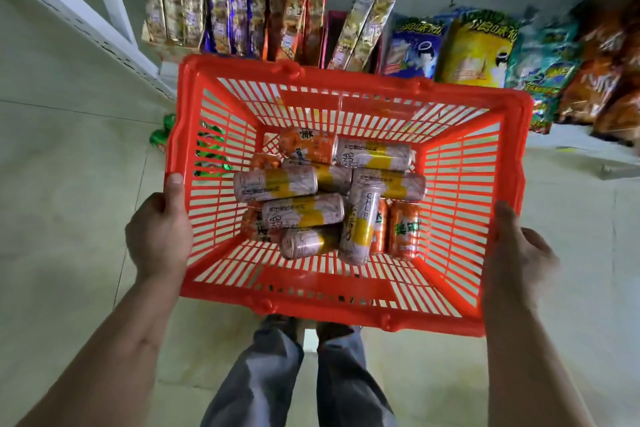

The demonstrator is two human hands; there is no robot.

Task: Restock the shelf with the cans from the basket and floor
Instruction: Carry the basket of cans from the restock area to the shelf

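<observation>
Floor tiles (69, 218), pale and glossy, fill the lower part of the view, with a white shelf upright (52, 3) slanting across the top left corner. Green cans (162, 133) lie on the tiles just left of the basket, partly hidden behind its wall, so their number cannot be told. The left hand (157, 236) grips the left rim of the red basket (346, 302), thumb hooked over the edge and fingers out of sight underneath. Inside lie jumbled cans (294, 184), pale with yellow bands over orange ones; those at the bottom are mostly covered. Beyond the far rim stand tall snack packets (235, 3) in gold, purple and red, then puffy chip bags (478, 48) on a low shelf. The right hand (519, 253), blurred, clasps the right rim; its fingers are hidden. Grey trousers (294, 385) show below, feet concealed by the basket.
</observation>
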